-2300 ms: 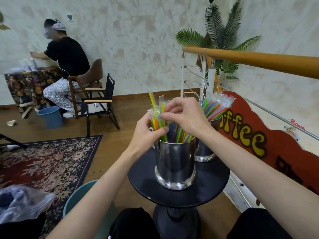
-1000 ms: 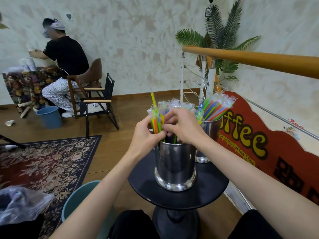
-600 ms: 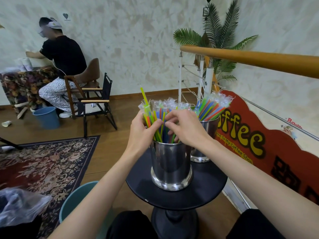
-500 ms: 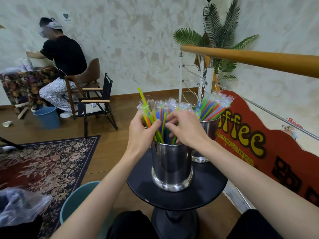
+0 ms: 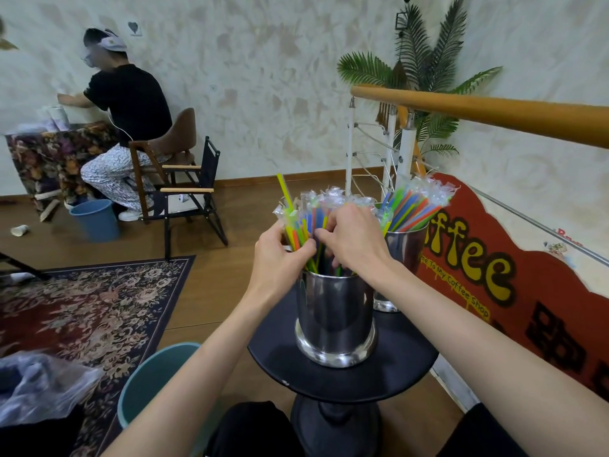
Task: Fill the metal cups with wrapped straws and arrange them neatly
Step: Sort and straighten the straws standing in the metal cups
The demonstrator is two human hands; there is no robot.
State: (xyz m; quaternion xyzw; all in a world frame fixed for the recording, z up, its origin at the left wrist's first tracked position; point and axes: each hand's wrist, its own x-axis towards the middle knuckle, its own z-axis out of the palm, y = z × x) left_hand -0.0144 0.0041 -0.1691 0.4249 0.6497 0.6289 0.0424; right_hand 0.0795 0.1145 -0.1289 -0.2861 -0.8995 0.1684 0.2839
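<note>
Both hands meet over the near metal cup (image 5: 335, 311): the left hand (image 5: 278, 255) pinches wrapped straws (image 5: 304, 222) at its left rim, while the right hand (image 5: 354, 240) curls its fingers down among them. Shiny and cylindrical, this cup stands on a round black table (image 5: 342, 380), with a second straw-filled cup (image 5: 403, 255) just behind.
</note>
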